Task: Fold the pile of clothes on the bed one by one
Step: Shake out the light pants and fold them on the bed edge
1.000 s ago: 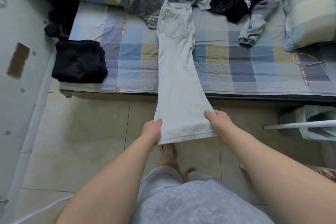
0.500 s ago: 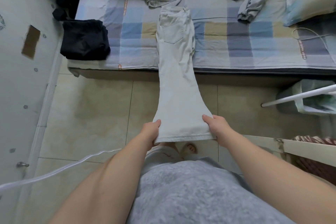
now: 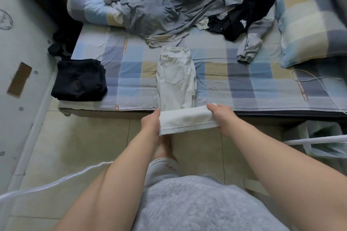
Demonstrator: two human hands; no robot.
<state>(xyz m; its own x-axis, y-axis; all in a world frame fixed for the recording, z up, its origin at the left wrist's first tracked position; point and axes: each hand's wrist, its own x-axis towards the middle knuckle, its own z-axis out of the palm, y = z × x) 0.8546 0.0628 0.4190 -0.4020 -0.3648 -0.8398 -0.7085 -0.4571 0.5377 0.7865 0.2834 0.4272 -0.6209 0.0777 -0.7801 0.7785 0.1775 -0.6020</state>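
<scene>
Whereas a moment earlier we held the white trousers stretched over the floor, our left grip and right grip, each pinching a hem corner, had carried the hem to the bed edge, beginning the fold toward the waist lying there

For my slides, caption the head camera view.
Left hand and right hand grip the hem of white jeans whose waist lies on the checked bedsheet, near folded black clothes.
</scene>
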